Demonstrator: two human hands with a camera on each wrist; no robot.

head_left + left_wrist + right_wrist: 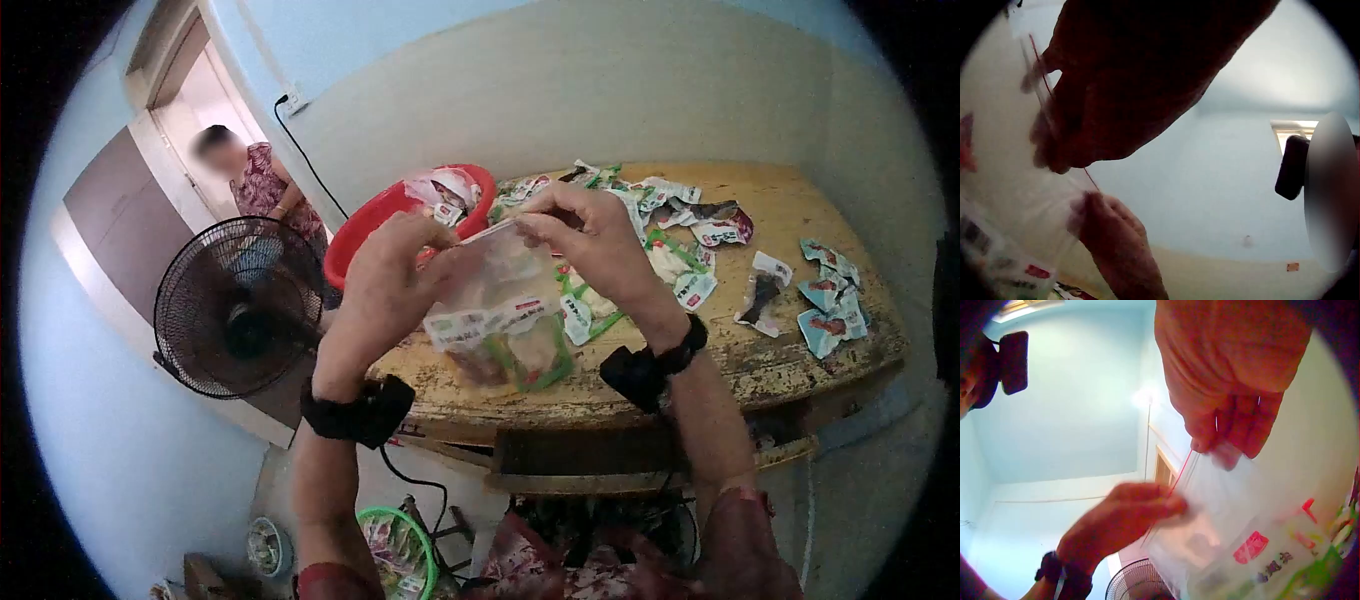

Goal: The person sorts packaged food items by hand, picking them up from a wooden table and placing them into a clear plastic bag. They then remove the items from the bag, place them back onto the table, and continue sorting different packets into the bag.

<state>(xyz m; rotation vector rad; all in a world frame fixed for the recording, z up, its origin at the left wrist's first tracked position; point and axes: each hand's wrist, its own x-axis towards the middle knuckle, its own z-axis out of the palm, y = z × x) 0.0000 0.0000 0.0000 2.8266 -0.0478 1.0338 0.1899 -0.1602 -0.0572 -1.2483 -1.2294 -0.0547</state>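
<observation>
A clear zip bag (500,280) with a red seal line hangs upright over the near side of the worn yellow table. Printed packets in white and green (530,350) show through its lower half. My left hand (395,285) pinches the bag's top edge at one side, as the left wrist view also shows. At the other end of that edge, my right hand (600,245) grips the film between thumb and fingers. In the right wrist view, the bag's film (1229,487) stretches down from both hands, with red and green print below.
A red basin (350,240) holding packets stands behind my left hand. Several packets (720,225) lie at the back and right of the table (790,195). A black fan (240,305) is at left, a person (265,180) near the doorway. Below are a half-open drawer (590,480) and a green-rimmed basket (430,560).
</observation>
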